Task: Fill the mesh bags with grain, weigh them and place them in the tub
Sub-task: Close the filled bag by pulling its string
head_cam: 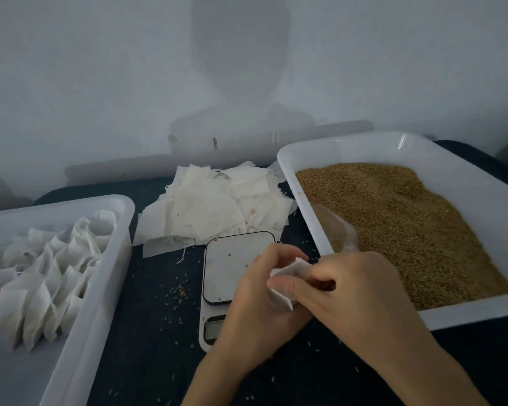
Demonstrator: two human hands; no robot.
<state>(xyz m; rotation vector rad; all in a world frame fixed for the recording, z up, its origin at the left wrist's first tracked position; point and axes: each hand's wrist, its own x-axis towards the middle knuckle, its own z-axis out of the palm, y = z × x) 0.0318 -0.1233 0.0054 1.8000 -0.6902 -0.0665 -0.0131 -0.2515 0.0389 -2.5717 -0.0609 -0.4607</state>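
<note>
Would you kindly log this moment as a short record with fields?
left hand: grips mesh bag above the scale
right hand: pinches the same bag's top
scale: pan bare but for stray grains
grain tray: right, holds grain and a clear scoop
tub: left, holds filled bags
empty bags: heaped behind the scale

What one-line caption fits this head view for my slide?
Both hands, left hand and right hand, hold a mesh bag over the scale, between grain tray and tub.

Dim, bluish light, soft focus throughout – a person's shadow on the wall (100, 68), wide-angle bowing at edges.
</note>
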